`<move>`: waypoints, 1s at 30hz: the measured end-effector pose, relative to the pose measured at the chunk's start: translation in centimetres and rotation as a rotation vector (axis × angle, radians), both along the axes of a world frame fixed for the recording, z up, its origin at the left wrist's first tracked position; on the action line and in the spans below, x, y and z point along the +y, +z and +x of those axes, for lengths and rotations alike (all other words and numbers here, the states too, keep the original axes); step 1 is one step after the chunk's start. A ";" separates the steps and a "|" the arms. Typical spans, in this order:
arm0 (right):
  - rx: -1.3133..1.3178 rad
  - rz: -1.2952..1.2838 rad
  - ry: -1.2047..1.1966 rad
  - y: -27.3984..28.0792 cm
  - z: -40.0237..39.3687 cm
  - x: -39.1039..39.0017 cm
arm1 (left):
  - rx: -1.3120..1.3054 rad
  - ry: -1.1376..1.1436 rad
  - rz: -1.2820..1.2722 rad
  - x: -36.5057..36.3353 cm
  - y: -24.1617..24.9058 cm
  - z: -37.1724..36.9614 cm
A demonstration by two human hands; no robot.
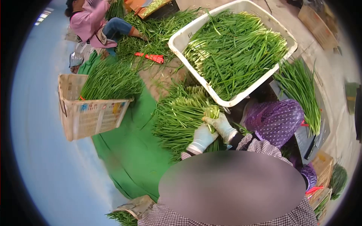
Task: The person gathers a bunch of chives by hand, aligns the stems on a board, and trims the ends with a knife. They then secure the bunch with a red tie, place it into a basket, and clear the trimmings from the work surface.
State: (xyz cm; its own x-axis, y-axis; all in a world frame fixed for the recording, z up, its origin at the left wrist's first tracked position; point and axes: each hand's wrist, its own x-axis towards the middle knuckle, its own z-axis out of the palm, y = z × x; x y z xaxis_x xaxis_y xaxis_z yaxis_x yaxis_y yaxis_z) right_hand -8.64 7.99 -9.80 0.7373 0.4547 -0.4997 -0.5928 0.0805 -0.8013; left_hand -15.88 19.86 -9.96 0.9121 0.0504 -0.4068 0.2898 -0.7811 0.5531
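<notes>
Both my hands wear pale gloves and close round one bunch of garlic chives (212,112), its whitish cut ends pointing up and away from me. My left hand (203,138) wraps the bunch from the lower left. Just above it, my right hand (221,125) grips near the cut ends. Behind and left of my hands lies a heap of garlic chives (177,118) with pale ends turned toward the top. A white plastic crate (230,102) full of loose chives stands beyond my hands, its near corner close to my right hand.
At the left, a slatted crate (96,117) holds upright chives on a green sheet (126,158). Red strips (151,57) lie near the far pile. A person in pink (88,24) sits at upper left. A tied chive bundle (301,94) lies on a grey surface at right.
</notes>
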 end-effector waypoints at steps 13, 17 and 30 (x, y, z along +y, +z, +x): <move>-0.640 0.242 -0.355 25.7 2.5 -9.9 | -0.559 0.158 -0.911 5.2 27.6 -2.8; -1.181 0.081 -0.484 30.7 1.4 -14.8 | 0.009 -0.380 -1.358 -3.5 27.1 -3.2; -1.688 -0.309 -0.345 28.2 -13.2 -25.8 | 0.695 0.082 -2.296 -24.6 25.2 6.0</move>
